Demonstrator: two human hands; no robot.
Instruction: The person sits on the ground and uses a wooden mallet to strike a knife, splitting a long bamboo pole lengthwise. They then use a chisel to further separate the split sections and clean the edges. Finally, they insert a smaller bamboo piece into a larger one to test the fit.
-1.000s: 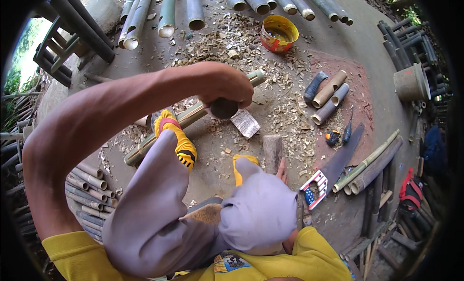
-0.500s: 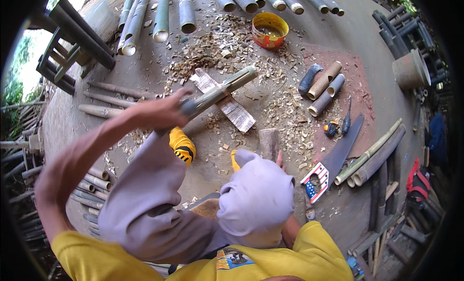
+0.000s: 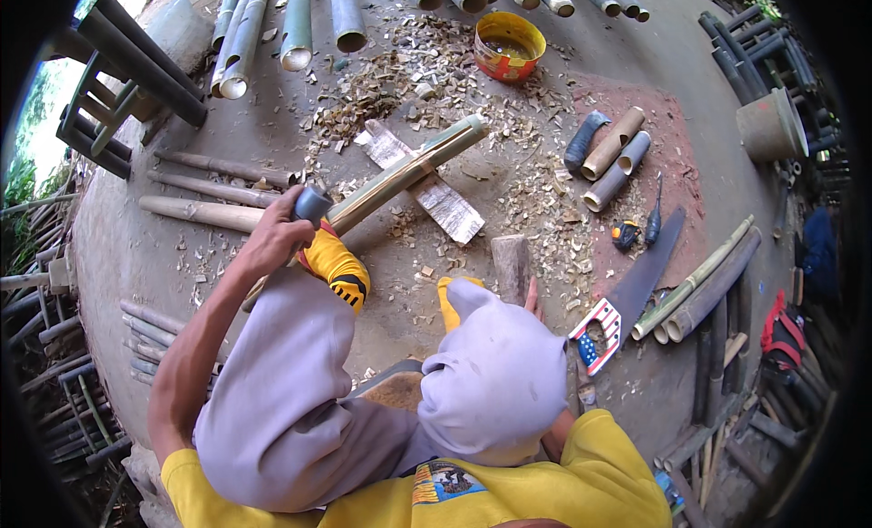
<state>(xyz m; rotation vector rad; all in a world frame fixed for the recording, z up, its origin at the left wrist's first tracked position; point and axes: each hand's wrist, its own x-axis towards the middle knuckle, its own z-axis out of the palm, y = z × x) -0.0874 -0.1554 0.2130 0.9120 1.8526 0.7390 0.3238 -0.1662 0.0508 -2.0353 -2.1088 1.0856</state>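
Observation:
My left hand point(image 3: 277, 230) is closed around a short grey cylinder, probably a bamboo piece point(image 3: 313, 202), held just above my left foot. Beyond it, a long split bamboo length point(image 3: 400, 178) slants away to the right, its far part over a flat, pale wooden board point(image 3: 440, 206). Part of my right hand point(image 3: 533, 298) shows past my right knee, close to an upright round wooden block point(image 3: 511, 266). The knee hides the rest, so its grip cannot be made out. A yellow and black shoe point(image 3: 338, 265) is by the bamboo's near end.
Wood chips point(image 3: 400, 101) litter the ground around a yellow-red tub point(image 3: 509, 47). To the right lie short bamboo tubes point(image 3: 613, 145), a tape measure point(image 3: 625, 235), a screwdriver point(image 3: 654, 215) and a handsaw point(image 3: 636, 287). Bamboo poles point(image 3: 204, 187) lie at left.
My left hand has drawn back toward me, off the long bamboo, and now shows a short grey cylinder in its grip. My right hand stays by the wooden block.

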